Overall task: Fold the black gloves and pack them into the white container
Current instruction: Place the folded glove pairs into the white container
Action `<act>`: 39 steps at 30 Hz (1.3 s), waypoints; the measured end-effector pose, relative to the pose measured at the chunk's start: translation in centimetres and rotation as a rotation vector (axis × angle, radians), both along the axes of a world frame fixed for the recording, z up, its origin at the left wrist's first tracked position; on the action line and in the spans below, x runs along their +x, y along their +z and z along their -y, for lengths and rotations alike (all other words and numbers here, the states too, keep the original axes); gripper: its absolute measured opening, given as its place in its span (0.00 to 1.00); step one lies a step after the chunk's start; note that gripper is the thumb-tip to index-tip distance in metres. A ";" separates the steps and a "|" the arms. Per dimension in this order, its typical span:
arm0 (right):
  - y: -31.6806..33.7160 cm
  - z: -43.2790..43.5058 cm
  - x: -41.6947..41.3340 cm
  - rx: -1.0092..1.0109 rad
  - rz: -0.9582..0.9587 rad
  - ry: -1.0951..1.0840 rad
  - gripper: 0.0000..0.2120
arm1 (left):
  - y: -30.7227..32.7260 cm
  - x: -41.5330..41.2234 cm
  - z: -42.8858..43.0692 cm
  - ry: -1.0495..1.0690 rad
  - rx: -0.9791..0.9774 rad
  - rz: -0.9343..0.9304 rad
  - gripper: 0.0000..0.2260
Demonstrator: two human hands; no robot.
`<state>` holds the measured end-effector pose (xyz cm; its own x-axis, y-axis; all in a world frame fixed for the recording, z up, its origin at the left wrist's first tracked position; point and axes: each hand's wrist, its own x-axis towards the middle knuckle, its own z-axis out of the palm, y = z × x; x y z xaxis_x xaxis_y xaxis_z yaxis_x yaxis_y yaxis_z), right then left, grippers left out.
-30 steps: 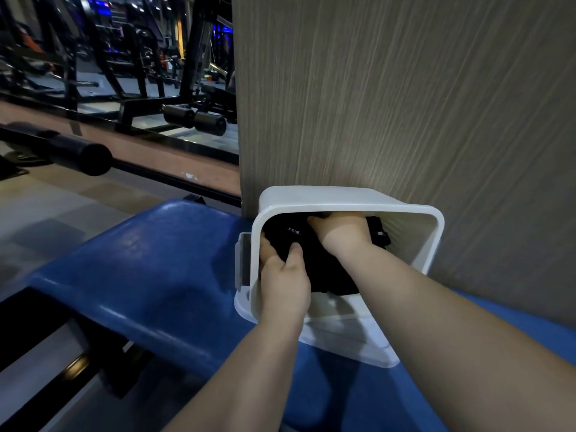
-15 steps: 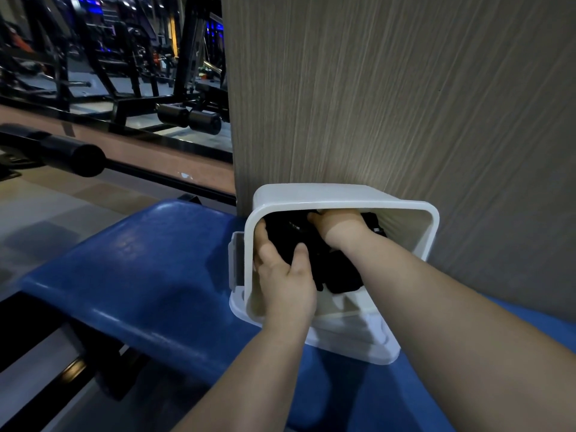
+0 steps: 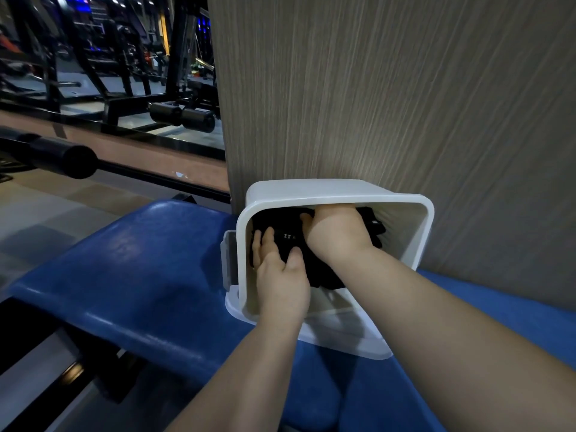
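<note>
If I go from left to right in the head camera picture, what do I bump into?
Black roller → blue bench → left hand → right hand → right rim of the white container.

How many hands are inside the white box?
2. The left hand is at the near left of the white container, on the black gloves. The right hand presses them deeper in, fingers hidden.

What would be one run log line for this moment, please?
phase: packing | left hand: on black gloves | right hand: pressing gloves | white container: on blue bench, gloves inside
</note>
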<state>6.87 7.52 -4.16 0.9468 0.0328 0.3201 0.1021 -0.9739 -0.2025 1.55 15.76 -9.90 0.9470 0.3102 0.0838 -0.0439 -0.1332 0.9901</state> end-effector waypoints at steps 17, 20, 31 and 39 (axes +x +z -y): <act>-2.5 -0.2 0.1 -0.014 -0.249 0.357 0.22 | -2.4 1.3 -0.3 0.061 -0.334 -0.083 0.28; -2.7 -0.1 0.1 -0.010 -0.249 0.353 0.22 | -2.3 1.3 -0.2 0.062 -0.354 -0.084 0.27; -1.6 0.1 -1.2 0.058 -0.150 0.294 0.22 | -1.6 0.9 -0.2 0.086 -0.338 -0.029 0.22; -0.6 3.5 -6.0 0.078 0.011 0.237 0.18 | -0.7 -1.9 0.8 0.101 -0.240 -0.014 0.22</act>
